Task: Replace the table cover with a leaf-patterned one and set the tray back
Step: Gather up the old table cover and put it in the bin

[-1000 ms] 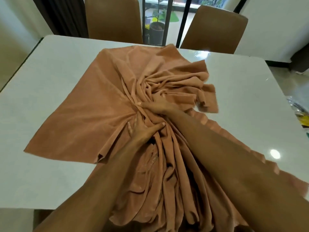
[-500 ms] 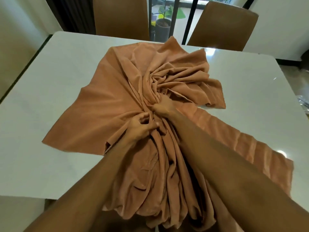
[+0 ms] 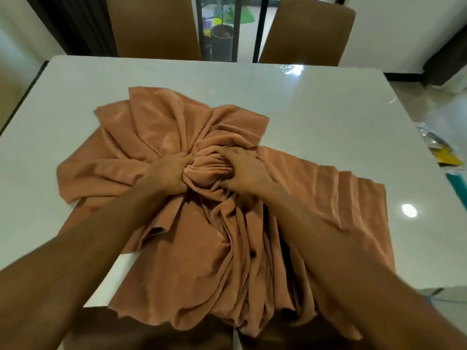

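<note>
A plain terracotta table cover [image 3: 161, 137] lies bunched in folds on the glossy white table [image 3: 316, 109], its near part hanging over the front edge. My left hand [image 3: 170, 176] is closed around a gathered wad of the cloth at the middle. Just to its right, my right hand [image 3: 245, 173] presses into the same folds with fingers curled into the fabric. No leaf-patterned cover and no tray are in view.
Two brown chairs [image 3: 154, 26] [image 3: 305, 31] stand at the table's far side, with a potted plant [image 3: 222, 36] behind a glass door between them. At the right edge lie a yellow item [image 3: 452, 157] and clear plastic. Bare white tabletop surrounds the cloth.
Both hands have pulled the cloth toward me and bunched it tighter. The far edge has slid off the far part of the table, and the hands now sit side by side.
</note>
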`<state>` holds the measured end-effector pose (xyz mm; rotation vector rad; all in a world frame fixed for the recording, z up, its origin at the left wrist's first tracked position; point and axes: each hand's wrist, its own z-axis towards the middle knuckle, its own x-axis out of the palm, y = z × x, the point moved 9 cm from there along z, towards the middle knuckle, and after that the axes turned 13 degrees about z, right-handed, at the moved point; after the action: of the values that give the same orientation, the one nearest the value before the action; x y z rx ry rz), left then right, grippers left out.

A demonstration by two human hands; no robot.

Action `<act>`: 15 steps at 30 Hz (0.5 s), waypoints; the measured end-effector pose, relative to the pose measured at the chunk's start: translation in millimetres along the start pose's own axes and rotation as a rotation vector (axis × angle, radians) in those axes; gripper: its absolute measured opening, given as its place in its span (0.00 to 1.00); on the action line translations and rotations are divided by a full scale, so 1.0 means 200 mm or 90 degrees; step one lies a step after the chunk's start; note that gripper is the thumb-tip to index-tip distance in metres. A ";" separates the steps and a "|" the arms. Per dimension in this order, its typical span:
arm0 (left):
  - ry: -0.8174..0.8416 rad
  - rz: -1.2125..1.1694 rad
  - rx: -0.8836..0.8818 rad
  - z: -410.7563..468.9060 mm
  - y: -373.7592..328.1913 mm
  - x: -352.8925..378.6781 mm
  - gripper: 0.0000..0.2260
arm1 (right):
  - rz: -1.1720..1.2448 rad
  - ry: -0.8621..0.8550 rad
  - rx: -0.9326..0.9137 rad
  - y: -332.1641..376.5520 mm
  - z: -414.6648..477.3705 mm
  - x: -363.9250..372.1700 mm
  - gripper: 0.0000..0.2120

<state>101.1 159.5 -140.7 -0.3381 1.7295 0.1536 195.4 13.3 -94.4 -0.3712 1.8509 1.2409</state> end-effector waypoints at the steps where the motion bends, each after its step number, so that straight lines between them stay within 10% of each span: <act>1: -0.013 -0.005 -0.009 0.01 -0.01 0.00 0.28 | 0.046 -0.079 0.053 -0.07 -0.15 -0.06 0.42; 7: -0.044 -0.003 -0.181 0.10 -0.07 -0.02 0.24 | 0.116 -0.070 0.315 -0.25 -0.95 0.30 0.67; 15: -0.089 -0.180 -0.309 0.11 0.09 -0.08 0.27 | 0.153 -0.299 0.094 -0.46 -0.63 0.07 0.38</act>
<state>118.6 186.1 -131.7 -0.9017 1.4742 0.3824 185.3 -134.4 -144.1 0.2175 1.5913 1.2138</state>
